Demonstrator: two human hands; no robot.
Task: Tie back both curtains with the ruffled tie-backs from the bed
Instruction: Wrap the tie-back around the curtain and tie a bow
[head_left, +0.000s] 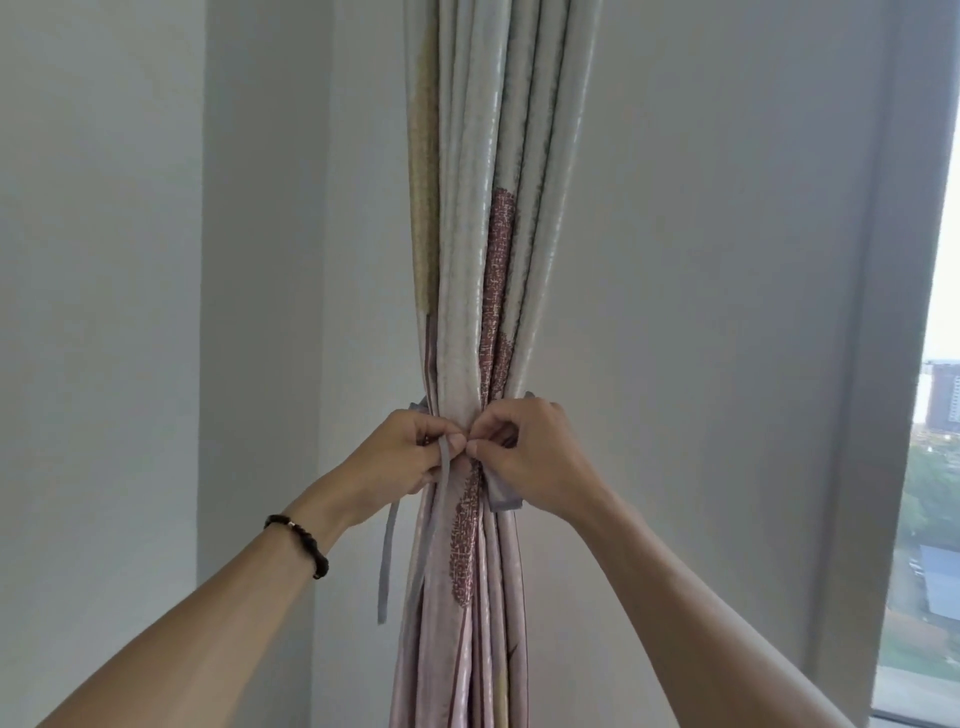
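Both hands' fingers (457, 441) pinch the tie-back (501, 496) strings closed against the gathered curtain (467, 312).

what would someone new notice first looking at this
The gathered curtain hanging down the middle, cinched where the left hand and right hand meet on a grey tie-back. Its loose straps dangle below the left hand. A dark bead bracelet rings the left wrist, and a window shows at far right.
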